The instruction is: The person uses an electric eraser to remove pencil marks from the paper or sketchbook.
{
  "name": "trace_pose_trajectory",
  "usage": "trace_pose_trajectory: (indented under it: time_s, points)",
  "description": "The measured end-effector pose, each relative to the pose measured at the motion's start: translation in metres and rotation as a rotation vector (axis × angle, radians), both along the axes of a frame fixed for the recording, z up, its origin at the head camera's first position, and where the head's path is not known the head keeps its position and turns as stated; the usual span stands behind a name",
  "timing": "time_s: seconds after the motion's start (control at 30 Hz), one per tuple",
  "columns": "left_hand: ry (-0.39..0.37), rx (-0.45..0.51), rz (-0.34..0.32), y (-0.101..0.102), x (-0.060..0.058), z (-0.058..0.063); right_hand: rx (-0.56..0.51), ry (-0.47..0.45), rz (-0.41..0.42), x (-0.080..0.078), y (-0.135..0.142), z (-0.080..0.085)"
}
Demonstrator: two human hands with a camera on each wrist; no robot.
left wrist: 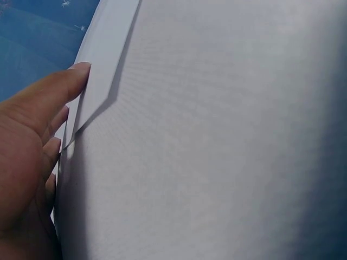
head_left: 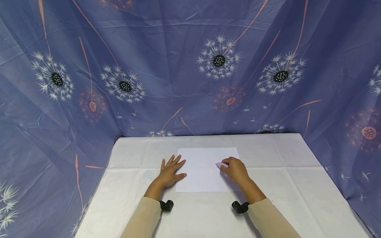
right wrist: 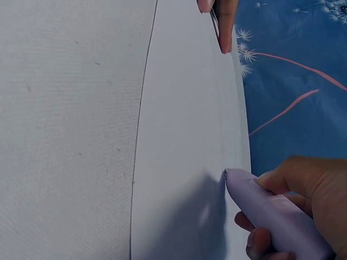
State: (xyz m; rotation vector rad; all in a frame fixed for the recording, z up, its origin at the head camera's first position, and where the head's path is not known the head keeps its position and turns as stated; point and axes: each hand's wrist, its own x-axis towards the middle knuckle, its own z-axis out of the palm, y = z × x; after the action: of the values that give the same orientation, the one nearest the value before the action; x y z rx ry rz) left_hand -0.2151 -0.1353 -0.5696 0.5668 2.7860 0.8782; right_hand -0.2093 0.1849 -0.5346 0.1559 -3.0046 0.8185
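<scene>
A white sheet of paper (head_left: pixel 202 178) lies flat on the white-covered table. My left hand (head_left: pixel 169 173) rests on its left edge with fingers spread, and the thumb (left wrist: pixel 80 73) lies over the paper's side in the left wrist view. My right hand (head_left: pixel 236 169) grips a lilac utility knife (right wrist: pixel 271 214), its thumb on the knife's upper side. The knife's small dark tip points left and stands right at the paper's surface, in the right half of the sheet. A shadow of the hand and knife falls on the paper. The palm side of the right hand is mostly hidden in the head view.
The table (head_left: pixel 282 198) has a white cloth with fold creases. Behind it and at the sides hangs a blue curtain (head_left: pixel 166 66) with dandelion prints. Black wrist mounts (head_left: pixel 166 205) sit at both sleeve cuffs, close over the table.
</scene>
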Motion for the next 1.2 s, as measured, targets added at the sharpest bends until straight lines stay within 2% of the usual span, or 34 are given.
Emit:
trace_pose_trajectory:
  time_s: [1.2]
  points:
    - [-0.01,0.007,-0.006,-0.0011,0.0007,0.0,0.003,0.002,-0.006,-0.0014,-0.0062,0.0007]
